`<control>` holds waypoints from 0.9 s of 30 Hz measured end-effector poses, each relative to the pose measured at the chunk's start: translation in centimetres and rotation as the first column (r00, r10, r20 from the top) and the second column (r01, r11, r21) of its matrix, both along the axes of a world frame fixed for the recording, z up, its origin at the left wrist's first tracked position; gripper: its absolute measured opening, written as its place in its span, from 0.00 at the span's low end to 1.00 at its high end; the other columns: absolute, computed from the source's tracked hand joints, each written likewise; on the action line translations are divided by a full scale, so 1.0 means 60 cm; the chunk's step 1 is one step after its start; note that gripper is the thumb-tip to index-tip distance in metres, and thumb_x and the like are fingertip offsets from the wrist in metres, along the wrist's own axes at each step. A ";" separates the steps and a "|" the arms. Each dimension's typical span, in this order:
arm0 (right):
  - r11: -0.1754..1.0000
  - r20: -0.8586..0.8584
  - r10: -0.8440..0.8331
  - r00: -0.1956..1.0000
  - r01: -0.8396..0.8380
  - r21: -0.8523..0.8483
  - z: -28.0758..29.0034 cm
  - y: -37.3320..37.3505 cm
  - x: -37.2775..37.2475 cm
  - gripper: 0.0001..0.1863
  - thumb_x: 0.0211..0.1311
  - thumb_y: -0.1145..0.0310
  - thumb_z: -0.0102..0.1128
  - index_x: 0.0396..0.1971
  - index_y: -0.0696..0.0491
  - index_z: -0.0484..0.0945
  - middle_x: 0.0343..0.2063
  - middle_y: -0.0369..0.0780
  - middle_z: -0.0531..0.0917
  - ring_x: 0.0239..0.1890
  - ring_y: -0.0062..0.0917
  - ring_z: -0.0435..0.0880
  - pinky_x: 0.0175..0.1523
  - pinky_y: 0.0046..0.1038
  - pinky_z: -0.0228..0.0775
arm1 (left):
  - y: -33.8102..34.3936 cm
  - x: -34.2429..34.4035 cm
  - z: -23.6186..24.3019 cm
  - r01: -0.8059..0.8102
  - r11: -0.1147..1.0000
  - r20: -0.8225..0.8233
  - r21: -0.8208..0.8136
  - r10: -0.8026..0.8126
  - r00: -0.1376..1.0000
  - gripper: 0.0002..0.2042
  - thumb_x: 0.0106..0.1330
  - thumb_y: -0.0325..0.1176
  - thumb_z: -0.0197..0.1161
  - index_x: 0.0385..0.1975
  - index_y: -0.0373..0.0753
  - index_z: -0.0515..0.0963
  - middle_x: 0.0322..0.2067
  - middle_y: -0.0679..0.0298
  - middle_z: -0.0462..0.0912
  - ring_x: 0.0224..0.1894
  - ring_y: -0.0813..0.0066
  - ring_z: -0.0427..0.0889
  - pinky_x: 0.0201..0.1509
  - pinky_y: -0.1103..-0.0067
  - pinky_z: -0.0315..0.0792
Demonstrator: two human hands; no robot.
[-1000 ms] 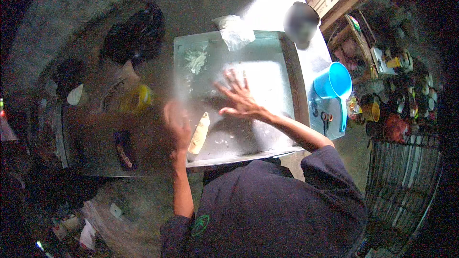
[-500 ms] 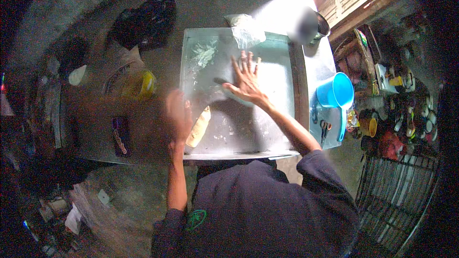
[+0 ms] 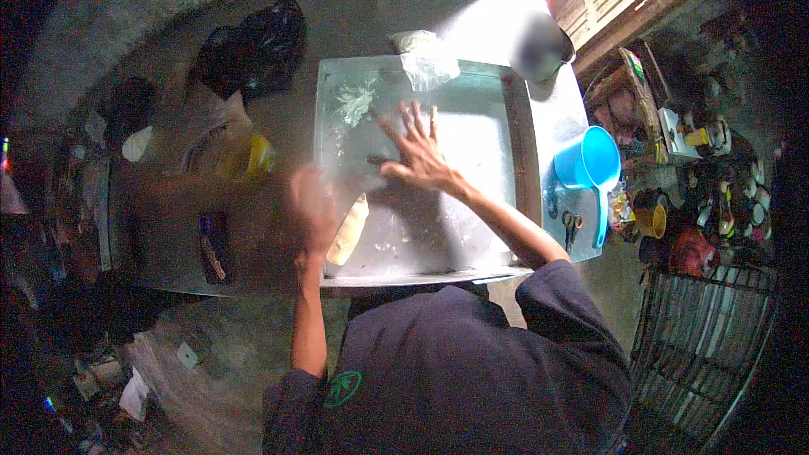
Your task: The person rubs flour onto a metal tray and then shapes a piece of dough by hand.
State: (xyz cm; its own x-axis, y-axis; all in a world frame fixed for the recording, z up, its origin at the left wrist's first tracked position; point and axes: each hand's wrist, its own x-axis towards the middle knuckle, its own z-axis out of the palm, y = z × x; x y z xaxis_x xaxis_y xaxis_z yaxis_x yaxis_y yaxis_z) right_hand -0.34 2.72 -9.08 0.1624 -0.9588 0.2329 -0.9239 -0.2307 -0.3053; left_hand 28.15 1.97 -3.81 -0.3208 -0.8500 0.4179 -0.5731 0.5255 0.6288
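My right hand (image 3: pixel 421 156), fingers spread, is over the grey glass-like surface of a shallow framed board (image 3: pixel 480 244); whether the palm touches it I cannot tell. Beside its thumb lies a small dark patch, too unclear to name. At the board's left edge my left hand (image 3: pixel 313 206) is smeared by motion, its fingers unclear. Just right of that wrist rests a pale, long roll that looks like dough (image 3: pixel 348 232). White powder (image 3: pixel 356 101) is scattered in the far left corner. A clear plastic bag with white contents (image 3: pixel 428 63) lies over the far rim.
Right of the board are a blue dipper (image 3: pixel 581 162) and scissors (image 3: pixel 572 227). Leftward sit a black plastic bag (image 3: pixel 257 46), a yellow item (image 3: pixel 258 156) and a dark purple packet (image 3: pixel 212 248). A metal rack (image 3: pixel 699 345) stands low at the right.
My right hand has shifted a little left and nearer to me, still spread. My left hand stays blurred by the board's left edge. The whole view has shifted slightly.
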 end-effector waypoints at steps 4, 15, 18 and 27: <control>0.987 0.077 -0.028 0.997 0.015 0.157 0.015 0.060 -0.039 0.56 0.54 0.20 0.46 0.76 0.41 0.48 0.75 0.56 0.37 0.77 0.52 0.26 0.72 0.62 0.11 | 0.003 0.003 0.007 -0.007 0.999 -0.017 0.054 0.007 1.000 0.14 0.68 0.32 0.59 0.52 0.36 0.76 0.58 0.54 0.73 0.62 0.55 0.70 0.69 0.63 0.62; 0.958 0.632 -0.256 0.732 0.279 0.066 0.073 0.032 -0.078 0.37 0.74 0.55 0.52 0.75 0.49 0.49 0.75 0.50 0.51 0.78 0.45 0.44 0.78 0.40 0.39 | 0.003 -0.007 -0.012 -0.011 0.997 -0.118 0.071 0.019 0.993 0.15 0.68 0.30 0.58 0.53 0.35 0.76 0.58 0.54 0.73 0.63 0.55 0.69 0.70 0.63 0.60; 0.872 0.273 -0.488 0.829 0.476 0.116 0.125 0.085 -0.128 0.27 0.71 0.60 0.58 0.67 0.50 0.68 0.55 0.48 0.77 0.57 0.42 0.79 0.60 0.37 0.71 | 0.003 -0.010 -0.014 -0.022 0.997 -0.132 0.078 0.032 0.991 0.15 0.68 0.31 0.58 0.53 0.35 0.76 0.58 0.54 0.73 0.63 0.56 0.69 0.70 0.63 0.60; 0.993 0.358 -0.104 0.928 0.078 0.085 0.025 0.111 -0.078 0.21 0.59 0.68 0.69 0.54 0.43 0.82 0.39 0.39 0.79 0.40 0.32 0.81 0.47 0.35 0.76 | 0.002 -0.008 -0.010 -0.030 0.998 -0.055 0.051 0.033 0.998 0.14 0.68 0.31 0.59 0.52 0.36 0.76 0.58 0.55 0.73 0.64 0.56 0.68 0.71 0.63 0.59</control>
